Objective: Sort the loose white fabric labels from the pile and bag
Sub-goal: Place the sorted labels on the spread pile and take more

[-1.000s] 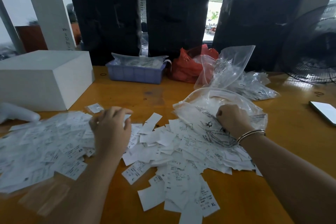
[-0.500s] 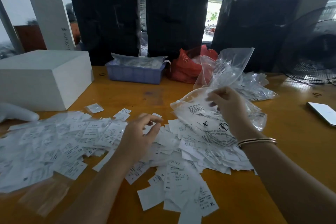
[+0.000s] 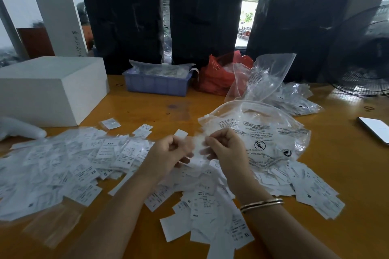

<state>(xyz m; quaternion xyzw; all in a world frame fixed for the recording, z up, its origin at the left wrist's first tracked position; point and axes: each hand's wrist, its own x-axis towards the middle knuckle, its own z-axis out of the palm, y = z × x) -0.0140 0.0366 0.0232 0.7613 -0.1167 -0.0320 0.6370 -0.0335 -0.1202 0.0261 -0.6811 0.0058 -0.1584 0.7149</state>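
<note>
Both hands met over the middle of the pile of white fabric labels (image 3: 202,191), close together and just apart. The left hand (image 3: 168,153) had its fingers curled, and a small white label (image 3: 181,133) stuck up from between its thumb and forefinger. The right hand (image 3: 223,147) was curled too, its fingertips pinching pale, blurred fabric that stretched between the two hands; whether that was one label or several could not be told. A bangle (image 3: 261,204) circled the right wrist.

Just beyond the right hand lay the clear plastic bag (image 3: 263,130) with black print, its mouth gaping away from the person and its near edge resting on the labels. A second spread of labels (image 3: 63,166), some marked with sizes, covered the tabletop (image 3: 134,109) to the left of the left hand. More labels trailed toward the person beneath both forearms.

Farther off beyond the hands stood a blue tray (image 3: 157,84), a red bag (image 3: 216,78) and a heap of further clear bags (image 3: 290,96). A white box (image 3: 48,88) sat well to the left, and a phone (image 3: 374,128) lay far to the right.
</note>
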